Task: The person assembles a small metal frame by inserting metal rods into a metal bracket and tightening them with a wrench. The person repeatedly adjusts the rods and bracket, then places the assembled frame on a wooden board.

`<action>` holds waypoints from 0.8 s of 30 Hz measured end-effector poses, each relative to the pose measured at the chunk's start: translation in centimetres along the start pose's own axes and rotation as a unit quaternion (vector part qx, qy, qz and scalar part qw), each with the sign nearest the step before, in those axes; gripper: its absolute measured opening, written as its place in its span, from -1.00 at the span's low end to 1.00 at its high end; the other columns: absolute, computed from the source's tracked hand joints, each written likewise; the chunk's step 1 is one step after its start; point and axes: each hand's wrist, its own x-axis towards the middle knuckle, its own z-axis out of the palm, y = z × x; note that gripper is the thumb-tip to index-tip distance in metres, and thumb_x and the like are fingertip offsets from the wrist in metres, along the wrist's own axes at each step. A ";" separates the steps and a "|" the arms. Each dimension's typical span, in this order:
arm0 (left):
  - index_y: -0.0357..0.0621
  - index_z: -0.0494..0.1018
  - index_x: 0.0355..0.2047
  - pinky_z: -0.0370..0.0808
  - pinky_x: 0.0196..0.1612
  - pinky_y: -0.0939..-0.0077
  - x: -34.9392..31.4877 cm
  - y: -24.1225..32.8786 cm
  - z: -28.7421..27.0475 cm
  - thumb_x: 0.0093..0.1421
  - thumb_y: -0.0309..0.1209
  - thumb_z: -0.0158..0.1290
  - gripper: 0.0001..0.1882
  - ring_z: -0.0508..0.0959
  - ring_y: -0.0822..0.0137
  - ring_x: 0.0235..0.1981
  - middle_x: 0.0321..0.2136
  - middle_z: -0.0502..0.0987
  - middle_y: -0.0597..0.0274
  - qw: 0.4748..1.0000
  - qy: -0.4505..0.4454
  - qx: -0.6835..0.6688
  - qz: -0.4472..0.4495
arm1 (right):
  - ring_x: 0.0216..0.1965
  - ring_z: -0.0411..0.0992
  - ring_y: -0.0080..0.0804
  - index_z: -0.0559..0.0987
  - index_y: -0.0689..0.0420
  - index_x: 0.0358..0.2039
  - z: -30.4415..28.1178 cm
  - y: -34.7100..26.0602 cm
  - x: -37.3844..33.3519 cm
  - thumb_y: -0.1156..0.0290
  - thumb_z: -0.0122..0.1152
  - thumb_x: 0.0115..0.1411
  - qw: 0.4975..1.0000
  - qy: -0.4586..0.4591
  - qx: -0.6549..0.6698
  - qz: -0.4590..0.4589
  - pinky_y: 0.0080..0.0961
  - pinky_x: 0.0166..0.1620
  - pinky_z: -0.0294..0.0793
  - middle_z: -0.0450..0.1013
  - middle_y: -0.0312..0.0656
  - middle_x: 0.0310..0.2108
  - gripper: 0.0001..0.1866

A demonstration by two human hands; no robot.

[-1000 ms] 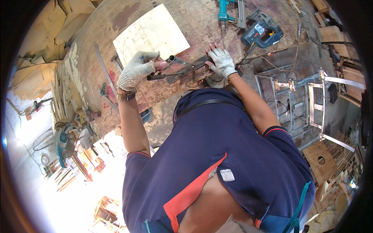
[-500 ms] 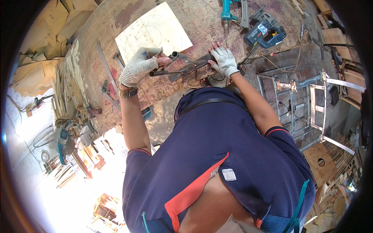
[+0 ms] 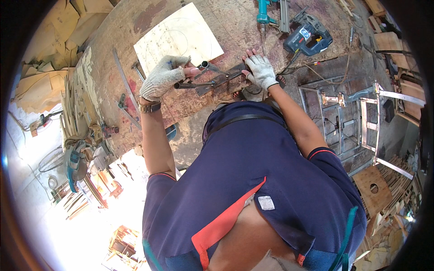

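My left hand [image 3: 162,77], in a white knit glove with bare fingertips, is closed with fingers and thumb bent together. What lies between them, if anything, I cannot make out. Right beside those fingertips stand two short steel tubes [image 3: 192,85] on a dark flat metal bar [image 3: 233,73], which lies slantwise near the table's front edge. Gloved the same way, my right hand [image 3: 261,72] rests flat at the bar's right end, fingers spread, thumb against the metal. Behind the left hand lies a pale square board [image 3: 185,34] with a drawn circle.
A teal air nailer [image 3: 266,16] and a dark jigsaw [image 3: 309,38] lie behind my right hand on the worn table [image 3: 106,49]. A long curved strip [image 3: 123,74] is at the left. Metal frames [image 3: 346,119] stand to the right; a mitre saw [image 3: 74,162] is at far left.
Hardly anything differs. The left hand has shifted very slightly, staying beside the tubes; the right hand keeps its place on the bar.
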 end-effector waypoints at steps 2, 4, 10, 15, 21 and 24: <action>-0.20 0.60 -0.45 0.34 -0.37 0.59 -0.1 0.3 -0.1 0.19 -0.21 0.30 -0.71 0.45 0.55 -0.48 -0.56 0.53 0.40 1.000 -0.013 0.009 0.004 | 0.48 0.08 -0.08 0.42 0.02 0.33 0.1 0.1 0.0 -0.04 0.16 0.31 1.000 -0.001 0.000 0.001 -0.09 0.46 0.05 0.20 -0.08 0.44 -0.34; -0.21 0.59 -0.44 0.36 -0.35 0.59 -0.2 0.5 -0.1 0.19 -0.23 0.29 -0.73 0.46 0.54 -0.47 -0.55 0.53 0.39 1.000 -0.018 0.007 0.008 | 0.49 0.08 -0.08 0.42 0.02 0.33 0.0 0.0 0.0 -0.04 0.16 0.31 1.000 -0.008 0.001 0.004 -0.09 0.46 0.06 0.19 -0.08 0.45 -0.34; -0.23 0.60 -0.43 0.38 -0.33 0.58 -0.2 0.4 0.1 0.19 -0.25 0.28 -0.73 0.47 0.53 -0.46 -0.55 0.54 0.38 1.000 -0.019 -0.008 0.011 | 0.48 0.08 -0.08 0.45 0.02 0.28 0.0 0.0 0.0 -0.07 0.11 0.34 1.000 0.002 0.001 0.000 -0.09 0.46 0.05 0.21 -0.06 0.43 -0.38; -0.24 0.62 -0.41 0.38 -0.33 0.59 -0.1 0.1 -0.1 0.19 -0.27 0.28 -0.75 0.47 0.53 -0.46 -0.54 0.55 0.37 1.000 -0.014 0.003 0.002 | 0.49 0.07 -0.07 0.43 0.02 0.31 -0.2 -0.1 0.0 -0.07 0.10 0.35 1.000 -0.008 0.004 0.004 -0.08 0.46 0.05 0.19 -0.05 0.45 -0.37; -0.24 0.62 -0.40 0.41 -0.32 0.58 -0.3 0.4 -0.1 0.18 -0.27 0.28 -0.75 0.51 0.53 -0.43 -0.53 0.57 0.36 1.000 -0.009 -0.012 0.004 | 0.50 0.05 -0.07 0.43 0.02 0.31 -0.2 0.0 0.1 -0.09 0.09 0.35 1.000 -0.013 0.007 0.001 -0.06 0.46 0.03 0.16 -0.05 0.46 -0.36; -0.27 0.63 -0.37 0.45 -0.28 0.58 -0.8 -0.1 -0.2 0.22 -0.22 0.27 -0.70 0.55 0.51 -0.40 -0.51 0.60 0.31 0.997 0.016 -0.076 -0.003 | 0.45 0.13 0.00 0.43 0.03 0.31 -0.7 0.0 0.3 -0.04 0.13 0.34 1.000 -0.011 0.018 0.004 -0.06 0.43 0.10 0.22 -0.03 0.42 -0.37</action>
